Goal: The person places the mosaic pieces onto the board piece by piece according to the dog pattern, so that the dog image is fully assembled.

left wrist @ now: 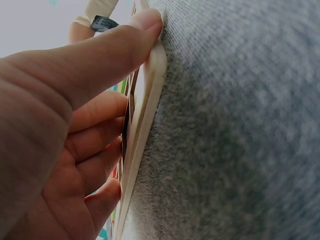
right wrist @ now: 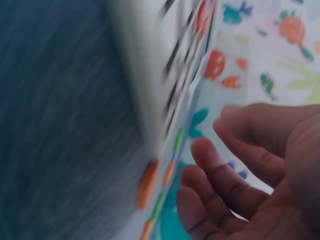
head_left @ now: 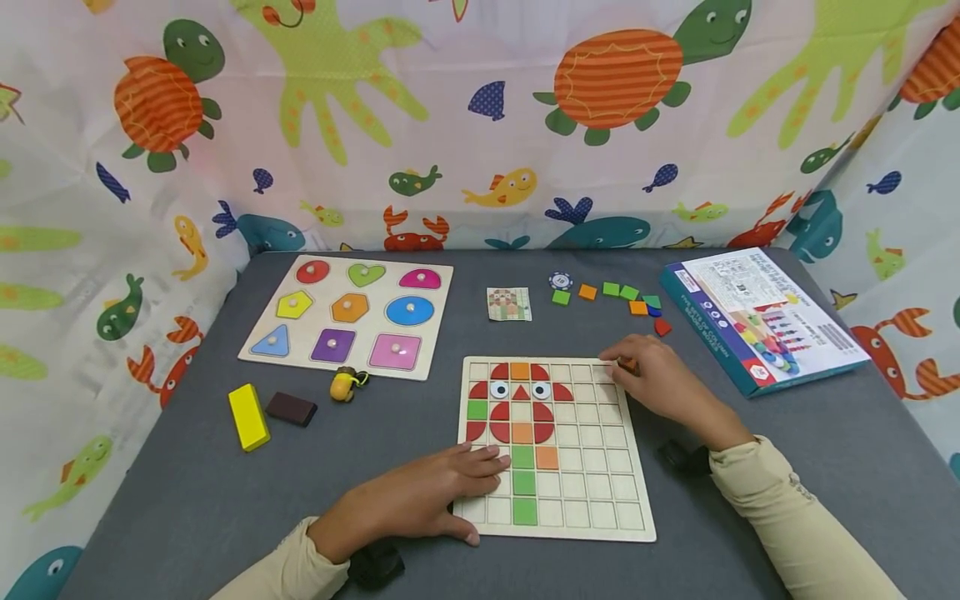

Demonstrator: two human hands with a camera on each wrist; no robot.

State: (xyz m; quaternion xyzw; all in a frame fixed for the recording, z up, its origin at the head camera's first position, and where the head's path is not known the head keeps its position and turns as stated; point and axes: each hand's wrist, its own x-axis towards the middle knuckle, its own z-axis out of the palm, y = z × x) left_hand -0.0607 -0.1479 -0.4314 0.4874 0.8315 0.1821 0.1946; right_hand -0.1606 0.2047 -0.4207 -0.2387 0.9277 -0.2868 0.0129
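A square wooden grid board [head_left: 592, 487] lies on the table, with red, green and orange pieces forming a figure with two eyes. My left hand [head_left: 427, 492] rests on its lower left part, fingers stretched over the cells. In the left wrist view, the thumb [left wrist: 135, 42] lies against the board's edge [left wrist: 145, 115]. My right hand [head_left: 667, 387] hovers at the far right corner, fingers loosely bent. Between thumb and fingertips there is a gap in the right wrist view. Just past the board's corner there lies an orange tile [right wrist: 147, 185].
Loose green tiles [head_left: 560, 297], a red piece [head_left: 663, 327] and a picture card [head_left: 508, 304] lie beyond the board. A box [head_left: 765, 317] is at right. On the left are a shape puzzle [head_left: 300, 358], a toy bee [head_left: 345, 385], a yellow block [head_left: 249, 417] and a dark block [head_left: 291, 409].
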